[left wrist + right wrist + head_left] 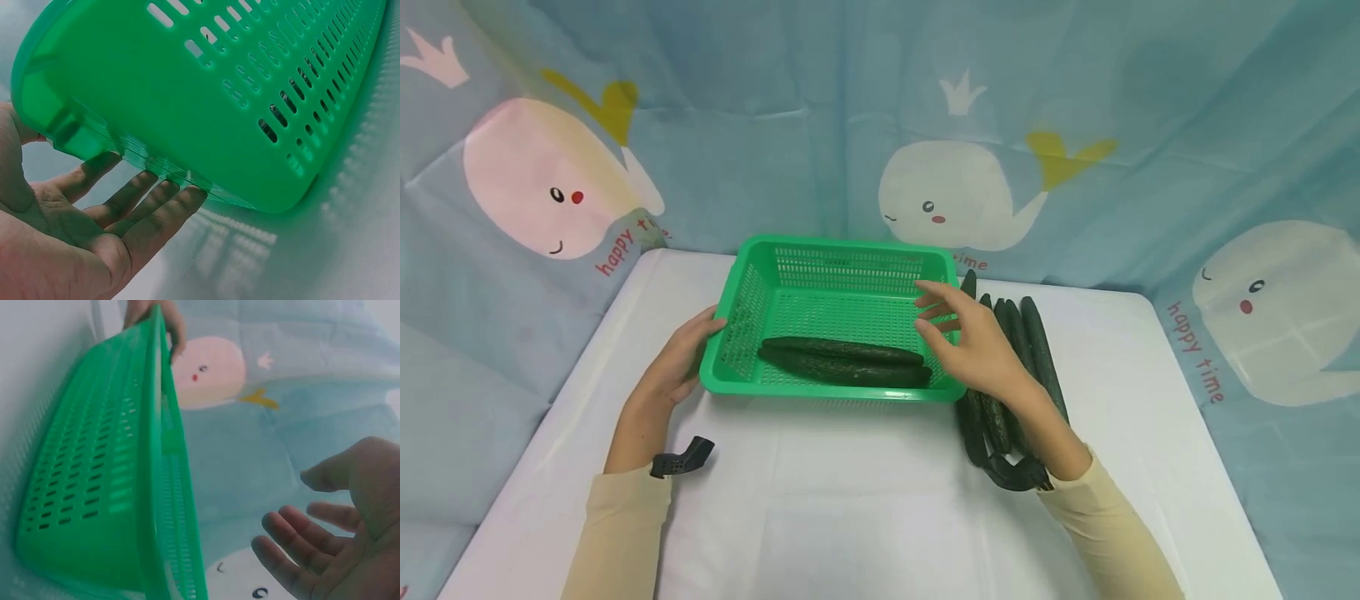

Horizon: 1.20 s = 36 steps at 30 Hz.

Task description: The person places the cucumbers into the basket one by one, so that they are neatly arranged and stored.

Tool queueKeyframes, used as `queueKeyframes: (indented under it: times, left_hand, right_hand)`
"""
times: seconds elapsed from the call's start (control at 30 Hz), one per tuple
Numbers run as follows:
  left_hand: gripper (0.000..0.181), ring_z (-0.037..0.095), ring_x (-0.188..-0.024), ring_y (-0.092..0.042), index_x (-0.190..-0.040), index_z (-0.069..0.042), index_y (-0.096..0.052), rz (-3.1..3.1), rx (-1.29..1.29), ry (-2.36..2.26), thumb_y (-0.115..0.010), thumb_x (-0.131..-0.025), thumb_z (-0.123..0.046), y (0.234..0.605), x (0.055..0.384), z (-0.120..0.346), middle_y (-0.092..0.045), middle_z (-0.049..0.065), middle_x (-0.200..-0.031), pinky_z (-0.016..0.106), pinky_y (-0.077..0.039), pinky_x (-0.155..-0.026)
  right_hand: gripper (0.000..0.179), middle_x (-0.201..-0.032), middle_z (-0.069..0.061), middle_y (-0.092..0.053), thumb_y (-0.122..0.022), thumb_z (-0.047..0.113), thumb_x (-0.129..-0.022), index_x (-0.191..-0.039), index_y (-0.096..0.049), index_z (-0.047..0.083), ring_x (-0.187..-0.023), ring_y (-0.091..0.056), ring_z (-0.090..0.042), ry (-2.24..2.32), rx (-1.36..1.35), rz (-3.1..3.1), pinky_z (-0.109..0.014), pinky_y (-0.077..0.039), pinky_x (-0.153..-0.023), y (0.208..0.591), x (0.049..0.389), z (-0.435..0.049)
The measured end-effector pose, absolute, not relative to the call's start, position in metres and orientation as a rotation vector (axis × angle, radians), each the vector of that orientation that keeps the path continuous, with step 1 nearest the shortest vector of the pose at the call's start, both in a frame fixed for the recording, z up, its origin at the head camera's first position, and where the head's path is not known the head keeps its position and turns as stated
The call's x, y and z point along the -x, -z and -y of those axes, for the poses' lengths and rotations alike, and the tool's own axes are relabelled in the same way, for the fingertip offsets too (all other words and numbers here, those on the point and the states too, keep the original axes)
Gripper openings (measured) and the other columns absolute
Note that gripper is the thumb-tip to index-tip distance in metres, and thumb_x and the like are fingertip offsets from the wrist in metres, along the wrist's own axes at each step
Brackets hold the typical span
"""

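Two hands flank a green basket (835,275) on the white table (865,500). The left hand (681,354) cups the basket's left rim, its fingers (150,215) straight under the edge and thumb on the lip. The right hand (973,337) hovers spread over the basket's right edge, holding nothing. Inside the basket, between the hands, lie two cucumbers (846,362) side by side. Under the right hand and wrist, more loose cucumbers (1033,342) lie on the table.

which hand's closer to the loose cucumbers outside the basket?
Right. The right hand hovers directly above the loose cucumbers, beside the basket; the left hand rests on the basket's far side.
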State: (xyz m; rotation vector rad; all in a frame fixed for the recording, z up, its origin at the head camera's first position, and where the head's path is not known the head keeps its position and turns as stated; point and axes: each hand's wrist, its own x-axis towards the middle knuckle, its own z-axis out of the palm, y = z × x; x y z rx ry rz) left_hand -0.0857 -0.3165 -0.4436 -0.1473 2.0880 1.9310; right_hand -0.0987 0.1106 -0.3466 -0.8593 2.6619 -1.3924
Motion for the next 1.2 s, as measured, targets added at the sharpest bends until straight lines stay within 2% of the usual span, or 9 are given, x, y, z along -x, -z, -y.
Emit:
queueKeyframes:
  times: [0.13, 0.27, 0.5, 0.6, 0.73, 0.9, 0.97, 1.13, 1.2]
  left_hand:
    - [0.072, 0.001, -0.126, -0.051, -0.172, -0.015, -0.015, -2.09, 0.151, -1.933, -0.041, -0.113, -0.048, 0.445, 0.085, 0.317, -0.025, 0.023, -0.171, 0.013, -0.057, -0.096]
    - [0.073, 0.003, -0.128, -0.05, -0.172, -0.015, -0.015, -2.078, 0.156, -1.942, -0.041, -0.113, -0.048, 0.445, 0.084, 0.317, -0.024, 0.023, -0.171, 0.012, -0.057, -0.096]
    - [0.072, -0.001, -0.123, -0.054, -0.172, -0.014, -0.015, -2.072, 0.171, -1.946, -0.041, -0.113, -0.047, 0.447, 0.081, 0.317, -0.028, 0.02, -0.168, 0.013, -0.058, -0.096]
    - [0.073, 0.0, -0.123, -0.056, -0.171, -0.014, -0.015, -2.064, 0.159, -1.958, -0.043, -0.113, -0.047, 0.447, 0.081, 0.318, -0.033, 0.017, -0.164, 0.015, -0.058, -0.096]
    - [0.072, 0.001, -0.122, -0.057, -0.171, -0.012, -0.017, -2.065, 0.152, -1.963, -0.044, -0.113, -0.046, 0.447, 0.081, 0.32, -0.044, 0.006, -0.152, 0.015, -0.059, -0.095]
    - [0.072, 0.002, -0.122, -0.057, -0.171, -0.011, -0.017, -2.054, 0.148, -1.973, -0.044, -0.112, -0.045, 0.446, 0.083, 0.32, -0.049, -0.008, -0.139, 0.016, -0.06, -0.094]
    - [0.072, 0.001, -0.122, -0.057, -0.171, -0.012, -0.017, -2.052, 0.144, -1.975, -0.044, -0.113, -0.045, 0.445, 0.084, 0.319, -0.048, -0.009, -0.14, 0.016, -0.059, -0.094]
    - [0.072, 0.0, -0.122, -0.057, -0.171, -0.013, -0.016, -2.054, 0.154, -1.971, -0.044, -0.113, -0.044, 0.443, 0.085, 0.317, -0.048, -0.007, -0.143, 0.015, -0.059, -0.095]
    - [0.072, -0.001, -0.122, -0.057, -0.171, -0.013, -0.016, -2.056, 0.168, -1.97, -0.044, -0.113, -0.044, 0.443, 0.084, 0.317, -0.048, -0.005, -0.144, 0.014, -0.059, -0.095]
  right_hand:
    - [0.057, -0.135, -0.015, -0.068, -0.065, 0.013, -0.105, -0.158, -0.046, 0.009, -0.122, -0.068, -0.03, 1.451, 0.826, -2.675, -0.043, -0.062, -0.101, 0.349, 0.098, -0.119]
    - [0.053, -0.136, -0.015, -0.068, -0.066, 0.011, -0.105, -0.155, -0.05, 0.008, -0.122, -0.068, -0.032, 1.448, 0.824, -2.714, -0.044, -0.062, -0.101, 0.355, 0.095, -0.129]
    - [0.045, -0.138, -0.016, -0.065, -0.066, 0.01, -0.104, -0.148, -0.058, 0.005, -0.124, -0.066, -0.033, 1.465, 0.769, -2.748, -0.034, -0.061, -0.102, 0.364, 0.09, -0.146]
    - [0.043, -0.139, -0.017, -0.064, -0.066, 0.011, -0.105, -0.146, -0.059, 0.005, -0.125, -0.066, -0.033, 1.469, 0.723, -2.771, -0.042, -0.061, -0.104, 0.368, 0.087, -0.153]
    - [0.043, -0.14, -0.018, -0.063, -0.065, 0.013, -0.106, -0.147, -0.059, 0.007, -0.126, -0.065, -0.034, 1.467, 0.668, -2.792, -0.055, -0.058, -0.106, 0.372, 0.084, -0.162]
    - [0.044, -0.145, -0.017, -0.06, -0.063, 0.013, -0.107, -0.15, -0.057, 0.007, -0.128, -0.063, -0.036, 1.467, 0.592, -2.835, -0.059, -0.055, -0.107, 0.374, 0.082, -0.179]
    - [0.044, -0.145, -0.016, -0.06, -0.063, 0.013, -0.107, -0.151, -0.057, 0.008, -0.129, -0.062, -0.035, 1.473, 0.559, -2.849, -0.05, -0.056, -0.109, 0.374, 0.081, -0.186]
    - [0.044, -0.14, -0.014, -0.061, -0.064, 0.014, -0.107, -0.15, -0.058, 0.011, -0.128, -0.062, -0.03, 1.489, 0.508, -2.87, -0.011, -0.05, -0.106, 0.37, 0.079, -0.199]
    - [0.044, -0.14, -0.013, -0.061, -0.064, 0.015, -0.107, -0.15, -0.058, 0.011, -0.128, -0.062, -0.027, 1.489, 0.497, -2.883, -0.004, -0.047, -0.104, 0.369, 0.078, -0.202]
